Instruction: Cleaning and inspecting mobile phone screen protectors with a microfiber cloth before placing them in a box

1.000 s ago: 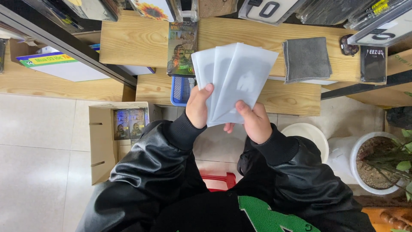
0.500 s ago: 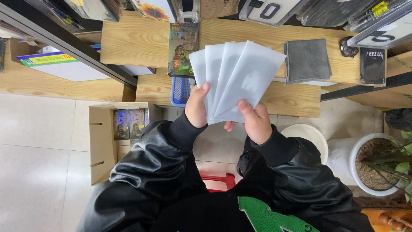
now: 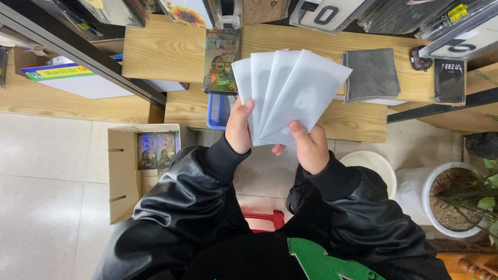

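I hold a fan of several frosted white plastic sleeves (image 3: pixel 288 93) above a wooden shelf (image 3: pixel 171 49). My left hand (image 3: pixel 239 127) pinches the fan's lower left edge, thumb on top. At the lower right of the fan my right hand (image 3: pixel 310 147) has its thumb pressed on the front sleeve. Both arms wear black leather sleeves with knit cuffs. The sleeves spread upward and to the right, hiding part of the shelf behind them.
A dark printed box (image 3: pixel 221 59) and a grey cloth (image 3: pixel 371 75) lie on the shelf. A blue basket (image 3: pixel 219 111) sits below. An open cardboard box (image 3: pixel 140 166) stands on the floor at left; a white bucket (image 3: pixel 374 168) and potted plant (image 3: pixel 461 199) at right.
The sleeves have fanned out wider, with more separate edges showing at the top. Both hands stay in nearly the same place.
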